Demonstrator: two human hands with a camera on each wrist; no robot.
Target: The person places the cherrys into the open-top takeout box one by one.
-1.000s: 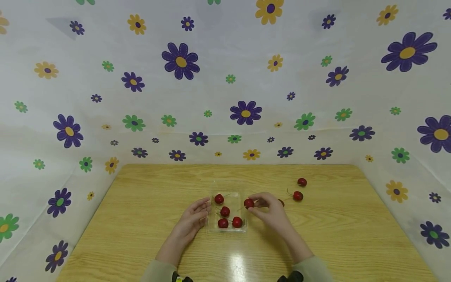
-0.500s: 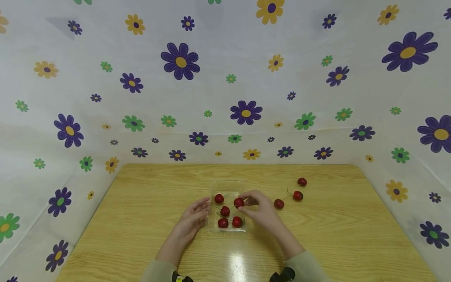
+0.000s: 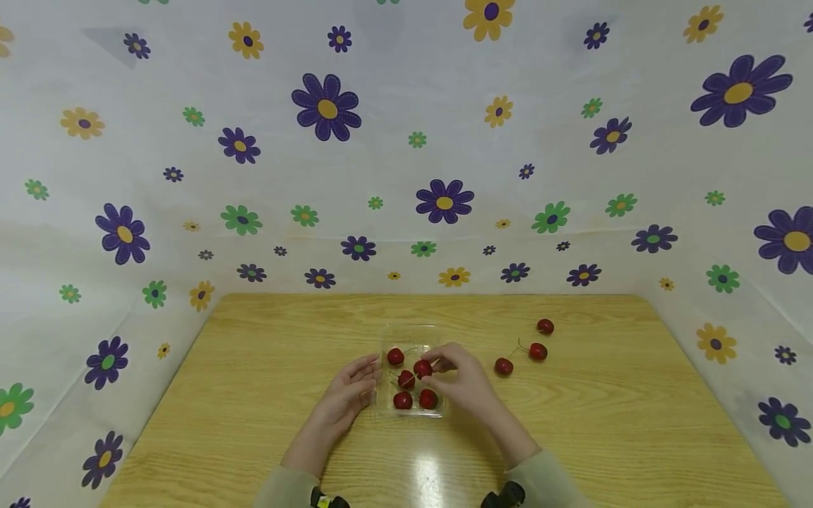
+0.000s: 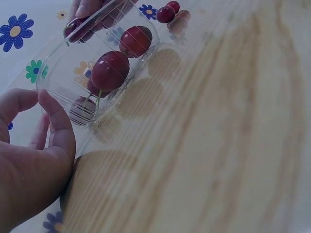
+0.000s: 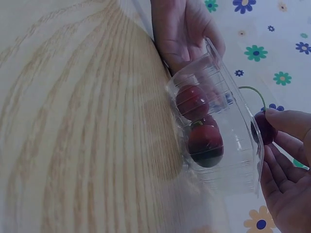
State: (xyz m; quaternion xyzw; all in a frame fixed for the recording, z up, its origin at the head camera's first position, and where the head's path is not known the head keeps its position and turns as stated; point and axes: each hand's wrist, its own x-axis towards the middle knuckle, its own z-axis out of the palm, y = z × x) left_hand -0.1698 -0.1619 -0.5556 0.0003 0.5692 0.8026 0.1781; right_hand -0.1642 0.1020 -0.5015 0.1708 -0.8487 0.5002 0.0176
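A clear plastic box (image 3: 411,327) sits on the table with several red cherries inside, among them one cherry (image 3: 395,357) at its far left and another cherry (image 3: 428,399) at its near right. My left hand (image 3: 346,396) rests its fingers against the box's left side. Between thumb and fingers, my right hand (image 3: 468,384) pinches a stemmed cherry (image 5: 264,129) above the box's right half. The right wrist view shows that cherry at the box's open top, its green stem curving up. The right hand hides part of the box's right wall.
Right of the box, loose cherries lie on the wooden table (image 3: 267,367): one nearer cherry (image 3: 504,366), a stemmed cherry (image 3: 538,351) and a farther cherry (image 3: 545,326). A flower-patterned white sheet (image 3: 381,162) encloses the table's back and sides.
My right hand has carried the pinched cherry leftward, from beside the box's right edge to over its inside. The left hand stays at the box's left side.
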